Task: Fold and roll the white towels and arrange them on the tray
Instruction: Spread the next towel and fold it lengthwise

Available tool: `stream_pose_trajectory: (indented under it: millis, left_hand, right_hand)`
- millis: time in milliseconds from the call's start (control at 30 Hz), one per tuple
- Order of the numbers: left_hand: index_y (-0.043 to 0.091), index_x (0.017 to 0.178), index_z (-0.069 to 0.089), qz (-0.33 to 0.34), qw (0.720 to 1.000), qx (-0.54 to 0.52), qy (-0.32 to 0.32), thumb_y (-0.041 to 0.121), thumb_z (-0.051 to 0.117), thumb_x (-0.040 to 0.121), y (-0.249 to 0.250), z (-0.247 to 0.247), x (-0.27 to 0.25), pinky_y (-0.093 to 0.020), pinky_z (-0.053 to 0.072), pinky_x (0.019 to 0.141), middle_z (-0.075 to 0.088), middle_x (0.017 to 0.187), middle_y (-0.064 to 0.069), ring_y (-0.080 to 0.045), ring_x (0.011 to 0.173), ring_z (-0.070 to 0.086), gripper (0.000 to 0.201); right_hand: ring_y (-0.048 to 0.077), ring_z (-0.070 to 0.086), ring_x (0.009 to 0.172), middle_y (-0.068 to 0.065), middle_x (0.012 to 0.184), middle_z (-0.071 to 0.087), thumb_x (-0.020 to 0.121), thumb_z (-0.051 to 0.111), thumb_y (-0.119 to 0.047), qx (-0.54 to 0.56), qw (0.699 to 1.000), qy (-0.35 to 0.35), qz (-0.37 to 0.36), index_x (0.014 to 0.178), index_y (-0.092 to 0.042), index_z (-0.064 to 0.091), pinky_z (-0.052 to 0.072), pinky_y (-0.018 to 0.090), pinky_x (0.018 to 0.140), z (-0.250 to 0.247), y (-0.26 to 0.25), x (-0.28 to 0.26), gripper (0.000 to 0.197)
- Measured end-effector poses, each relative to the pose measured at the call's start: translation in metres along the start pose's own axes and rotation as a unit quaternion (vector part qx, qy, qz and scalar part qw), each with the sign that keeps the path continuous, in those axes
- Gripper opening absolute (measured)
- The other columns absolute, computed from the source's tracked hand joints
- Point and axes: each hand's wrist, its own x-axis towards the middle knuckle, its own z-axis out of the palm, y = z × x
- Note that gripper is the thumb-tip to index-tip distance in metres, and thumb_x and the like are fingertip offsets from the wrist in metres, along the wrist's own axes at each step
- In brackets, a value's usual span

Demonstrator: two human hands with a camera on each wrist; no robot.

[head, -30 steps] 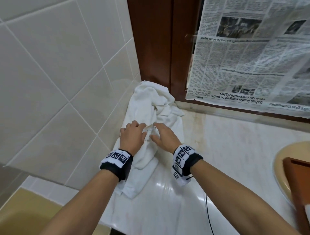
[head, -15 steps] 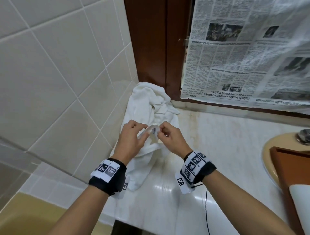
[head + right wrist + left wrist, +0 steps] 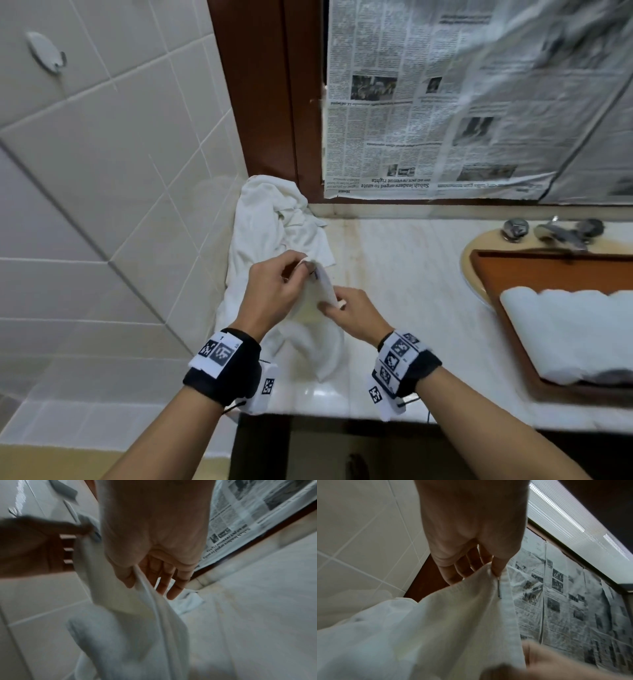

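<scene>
Fingers [image 3: 496, 566] of both hands pinch the towel [image 3: 318, 291] hem; only the head view shows the tray [image 3: 507, 308].

Dim, soft light; wrist views blurred, edges warped.

Newspaper sheets [image 3: 472, 102] cover the mirror above the counter's back edge, beside a dark wooden frame [image 3: 267, 96]. Cream wall tiles [image 3: 113, 171] bear a plastic hook [image 3: 46, 56]. Chrome taps [image 3: 551, 231] stand at the basin [image 3: 467, 263], right end of the marble counter [image 3: 404, 274].
</scene>
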Motion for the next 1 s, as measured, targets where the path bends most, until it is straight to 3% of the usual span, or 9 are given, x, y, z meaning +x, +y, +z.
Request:
stream_pose_trajectory:
  millis: [67, 200, 267, 333, 433, 633, 800, 900, 1000]
  left_hand:
    - [0.023, 0.081, 0.071, 0.012, 1.0, -0.01, 0.008, 0.025, 0.064, 0.097, 0.009, -0.005, -0.01, -0.021, 0.044, 0.062, 0.068, 0.075, 0.011, -0.01, 0.07, 0.06, 0.017]
    - [0.019, 0.081, 0.069, 0.019, 0.999, -0.016, 0.028, 0.029, 0.063, 0.098, 0.009, -0.02, -0.022, -0.032, 0.046, 0.065, 0.064, 0.072, 0.003, -0.016, 0.068, 0.058, 0.021]
    - [0.015, 0.081, 0.067, 0.013, 0.999, -0.008, 0.035, 0.033, 0.061, 0.099, 0.003, -0.026, -0.023, -0.036, 0.046, 0.066, 0.063, 0.071, -0.003, -0.02, 0.068, 0.057, 0.026]
    - [0.015, 0.081, 0.067, 0.013, 0.999, 0.006, 0.032, 0.033, 0.061, 0.099, 0.0, -0.029, -0.023, -0.035, 0.046, 0.067, 0.063, 0.071, -0.002, -0.019, 0.069, 0.057, 0.026]
    - [0.018, 0.079, 0.066, 0.014, 1.0, -0.001, 0.022, 0.032, 0.062, 0.098, 0.003, -0.025, -0.025, -0.026, 0.042, 0.064, 0.06, 0.068, 0.004, -0.012, 0.068, 0.054, 0.024]
    - [0.013, 0.074, 0.058, 0.017, 0.999, -0.02, 0.021, 0.031, 0.063, 0.097, 0.018, -0.004, -0.02, -0.032, 0.039, 0.064, 0.053, 0.066, -0.003, -0.018, 0.066, 0.048, 0.03]
    - [0.013, 0.073, 0.057, -0.013, 0.999, -0.041, 0.025, 0.033, 0.062, 0.097, 0.019, 0.018, -0.015, -0.03, 0.038, 0.062, 0.055, 0.068, -0.007, -0.016, 0.065, 0.047, 0.031]
    - [0.018, 0.073, 0.06, -0.066, 0.997, -0.041, 0.011, 0.031, 0.062, 0.097, 0.011, 0.035, -0.017, -0.019, 0.035, 0.059, 0.058, 0.066, 0.002, -0.005, 0.062, 0.048, 0.027]
    - [0.012, 0.079, 0.065, -0.117, 0.993, 0.0, -0.023, 0.037, 0.059, 0.096, -0.014, 0.058, -0.027, -0.021, 0.039, 0.064, 0.064, 0.073, 0.003, -0.005, 0.07, 0.056, 0.031]
  right_hand:
    - [0.019, 0.065, 0.077, 0.005, 0.082, 0.07, 0.094, 0.064, -0.03, -0.024, 0.999, 0.008, 0.037, 0.088, -0.008, 0.068, 0.05, 0.038, 0.068, 0.006, 0.016, -0.019, 0.023]
    - [0.003, 0.043, 0.055, -0.003, 0.063, 0.052, 0.095, 0.064, -0.025, -0.053, 0.995, 0.051, 0.067, 0.068, -0.014, 0.056, 0.032, 0.023, 0.055, -0.013, 0.032, -0.055, 0.03]
    - [0.008, 0.049, 0.059, 0.004, 0.068, 0.06, 0.094, 0.064, -0.025, -0.079, 0.991, 0.064, 0.082, 0.073, -0.009, 0.061, 0.034, 0.026, 0.057, -0.038, 0.033, -0.071, 0.027]
    - [0.013, 0.059, 0.066, 0.001, 0.073, 0.067, 0.094, 0.065, -0.026, -0.106, 0.989, 0.067, 0.082, 0.077, -0.014, 0.068, 0.039, 0.028, 0.059, -0.064, 0.029, -0.086, 0.021]
    - [0.004, 0.06, 0.067, -0.009, 0.073, 0.069, 0.093, 0.067, -0.027, -0.133, 0.985, 0.084, 0.066, 0.075, -0.03, 0.069, 0.039, 0.02, 0.058, -0.103, 0.012, -0.106, 0.019]
    - [-0.004, 0.056, 0.061, -0.02, 0.065, 0.067, 0.086, 0.076, -0.023, -0.148, 0.977, 0.142, 0.052, 0.077, -0.022, 0.075, 0.039, 0.013, 0.058, -0.179, -0.03, -0.133, 0.01]
    - [0.005, 0.065, 0.079, 0.001, 0.09, 0.074, 0.09, 0.07, -0.008, -0.063, 0.982, 0.174, 0.036, 0.098, -0.009, 0.074, 0.047, 0.014, 0.069, -0.218, -0.048, -0.147, 0.009]
    - [0.009, 0.067, 0.08, -0.004, 0.085, 0.074, 0.09, 0.072, -0.025, -0.17, 0.967, 0.18, 0.065, 0.09, -0.015, 0.075, 0.05, 0.025, 0.073, -0.207, -0.027, -0.141, 0.011]
    - [0.013, 0.065, 0.078, -0.004, 0.079, 0.071, 0.091, 0.07, -0.032, -0.159, 0.964, 0.187, 0.1, 0.083, -0.015, 0.072, 0.05, 0.032, 0.072, -0.181, 0.011, -0.133, 0.019]
